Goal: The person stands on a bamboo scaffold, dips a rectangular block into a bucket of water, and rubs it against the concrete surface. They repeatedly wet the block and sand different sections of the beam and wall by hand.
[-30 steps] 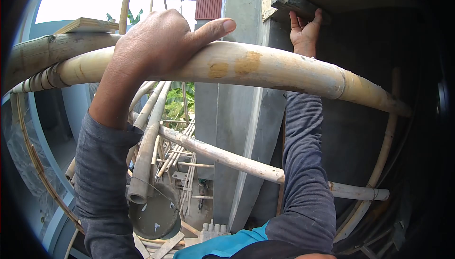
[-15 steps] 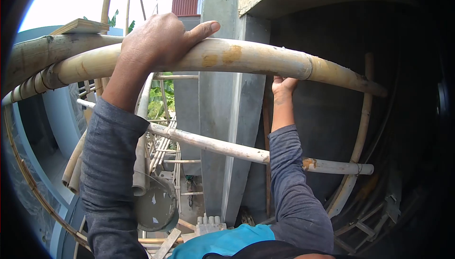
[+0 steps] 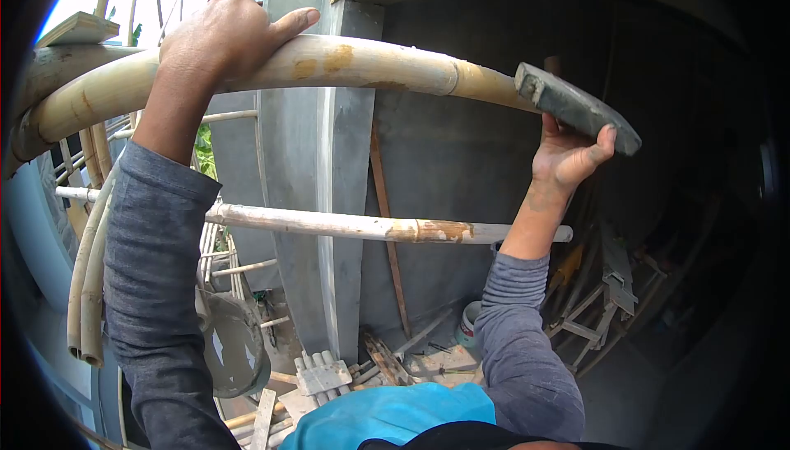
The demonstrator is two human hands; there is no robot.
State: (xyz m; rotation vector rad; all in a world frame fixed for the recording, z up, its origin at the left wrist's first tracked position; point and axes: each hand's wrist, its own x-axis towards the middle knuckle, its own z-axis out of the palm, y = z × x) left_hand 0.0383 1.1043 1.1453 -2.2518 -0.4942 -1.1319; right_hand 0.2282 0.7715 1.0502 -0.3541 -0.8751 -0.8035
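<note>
A thick bamboo pole (image 3: 387, 65) crosses the upper part of the view. My left hand (image 3: 226, 39) is wrapped over it, thumb pointing right along its top. At the right, my right hand (image 3: 568, 154) grips a grey, cement-smeared block or float (image 3: 576, 106) from below, near the right end of that pole. Whether the block touches the pole I cannot tell. A second, thinner bamboo pole (image 3: 329, 222) runs below, passing near my right forearm.
A grey concrete column (image 3: 302, 162) stands behind the poles, beside a dark grey wall (image 3: 461, 154). Far below are a basin of grey mix (image 3: 233, 347), a white bucket (image 3: 469, 322), boards and a wooden trestle (image 3: 588, 318). Bamboo ends (image 3: 86, 310) hang at the left.
The view has swung right. My right hand has come out from behind the thick pole with the block, away from the concrete edge above. My left hand stays on the pole.
</note>
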